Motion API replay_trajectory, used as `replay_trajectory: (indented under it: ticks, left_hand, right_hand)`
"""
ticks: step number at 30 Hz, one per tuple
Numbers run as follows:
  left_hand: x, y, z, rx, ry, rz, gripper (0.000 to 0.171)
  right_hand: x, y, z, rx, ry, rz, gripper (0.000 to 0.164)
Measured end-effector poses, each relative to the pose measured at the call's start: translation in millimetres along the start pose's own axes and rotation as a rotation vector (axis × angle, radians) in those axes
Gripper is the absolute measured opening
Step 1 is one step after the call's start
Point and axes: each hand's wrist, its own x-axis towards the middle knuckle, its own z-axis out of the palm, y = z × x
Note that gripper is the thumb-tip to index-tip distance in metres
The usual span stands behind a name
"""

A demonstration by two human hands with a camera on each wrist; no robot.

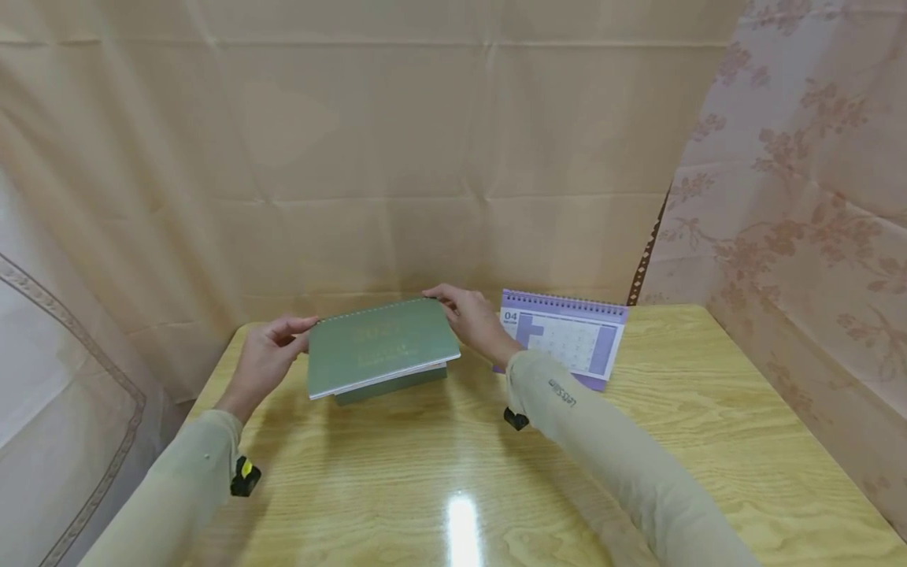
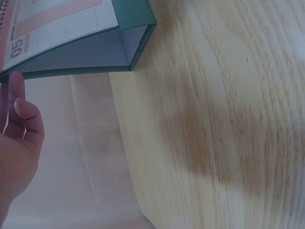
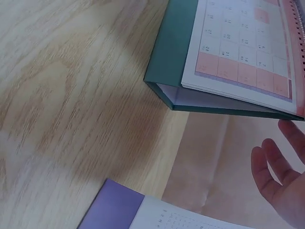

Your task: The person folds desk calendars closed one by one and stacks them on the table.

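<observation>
A green spiral-bound desk calendar (image 1: 383, 346) is between my hands, its cover with faint gold lettering facing up. Pink-and-white pages marked 05 (image 2: 16, 47) show beneath in the left wrist view, over a folded green stand (image 3: 167, 62). My left hand (image 1: 265, 354) pinches the upper left corner by the spiral, with some fingers curled below it. At the upper right corner, my right hand (image 1: 475, 319) grips the spiral edge with its fingertips; its thumb is hidden in the right wrist view. Whether the stand touches the table I cannot tell.
A purple desk calendar (image 1: 563, 335) showing 04 stands just right of my right hand, partly behind the forearm. The wooden table (image 1: 397, 472) ends at a beige curtain (image 1: 425, 157). Patterned cloth (image 1: 815, 197) hangs on the right.
</observation>
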Motion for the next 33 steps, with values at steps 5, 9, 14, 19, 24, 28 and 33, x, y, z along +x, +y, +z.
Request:
replay_trajectory:
  ticks: [5,9,14,19,24,28,33]
  left_hand:
    - [0.9,-4.5,-1.0,0.008,-0.015,0.002,0.028]
    - [0.9,-3.1,-1.8,0.003,-0.032,-0.005,0.029]
    - [0.6,-2.0,-2.7,0.001,-0.046,-0.03,0.03]
    - [0.8,-2.4,-3.0,-0.004,-0.047,-0.032,0.031]
    - [0.9,-3.2,-2.5,-0.007,-0.046,-0.031,0.031]
    - [0.6,-3.9,-2.2,-0.012,-0.044,-0.019,0.03]
    - [-0.9,-4.7,-2.6,-0.014,-0.044,-0.009,0.03]
  right_hand:
    - [1.3,-1.7,-2.3,-0.107,0.013,-0.042,0.03]
    - [1.9,-1.5,-3.6,-0.182,0.024,-0.091,0.027]
    - [1.7,0.0,-4.1,-0.239,0.036,-0.172,0.026]
    - [1.1,1.7,-4.3,-0.274,0.041,-0.218,0.027]
    - [0.9,3.4,-4.7,-0.276,0.04,-0.236,0.027]
    - [0.9,3.4,-4.7,-0.275,0.034,-0.226,0.028]
    - [0.9,2.1,-4.2,-0.266,0.024,-0.208,0.028]
